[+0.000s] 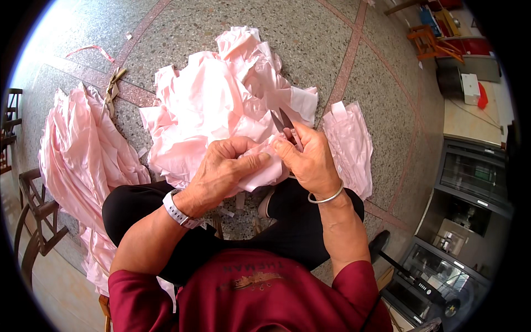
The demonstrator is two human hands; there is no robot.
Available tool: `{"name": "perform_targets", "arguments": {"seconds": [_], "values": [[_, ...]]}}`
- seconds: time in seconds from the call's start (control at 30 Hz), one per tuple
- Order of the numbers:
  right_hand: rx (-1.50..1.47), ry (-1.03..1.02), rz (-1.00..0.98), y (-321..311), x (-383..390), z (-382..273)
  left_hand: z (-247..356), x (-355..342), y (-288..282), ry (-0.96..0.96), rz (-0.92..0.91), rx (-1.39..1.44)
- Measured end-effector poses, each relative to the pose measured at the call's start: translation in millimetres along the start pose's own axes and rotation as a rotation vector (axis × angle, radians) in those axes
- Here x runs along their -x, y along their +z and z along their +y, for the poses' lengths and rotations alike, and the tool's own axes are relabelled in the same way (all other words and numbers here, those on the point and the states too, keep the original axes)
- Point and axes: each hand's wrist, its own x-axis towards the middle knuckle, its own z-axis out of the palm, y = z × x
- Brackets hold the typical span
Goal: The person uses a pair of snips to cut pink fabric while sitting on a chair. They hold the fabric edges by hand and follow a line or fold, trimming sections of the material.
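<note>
My left hand (224,166) pinches the edge of a piece of thin pink fabric (267,176) between thumb and fingers, above my lap. In my right hand (312,157) is a small pair of dark-bladed scissors (284,120), blades parted and pointing away from me. The right thumb also presses on the fabric close to the left fingertips. Just beyond both hands a large crumpled heap of pink fabric (199,105) lies on the floor. How the right fingers sit in the scissor handles is partly hidden.
More pink fabric (88,149) drapes at the left, beside a dark chair (38,207). A smaller pink bundle (351,146) lies to the right. Tan cloth strips (113,91) rest on the speckled floor (310,44). Glass-fronted cabinets (475,171) and a fan (426,288) stand at right.
</note>
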Motion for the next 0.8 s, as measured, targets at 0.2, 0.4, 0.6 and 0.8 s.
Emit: {"name": "perform_targets", "arguments": {"seconds": [0.2,0.4,0.6,0.8], "values": [[-0.164,0.037,0.011,1,2,0,4,5,8,-0.002,0.019,0.062],[0.005,-0.056,0.154,2,5,-9,6,5,3,-0.030,0.039,0.229],[0.201,0.016,-0.116,-8,19,-19,9,5,5,-0.065,0.045,0.240],[0.289,0.029,-0.168,-11,19,-19,4,0,7,-0.045,0.063,0.277]]}}
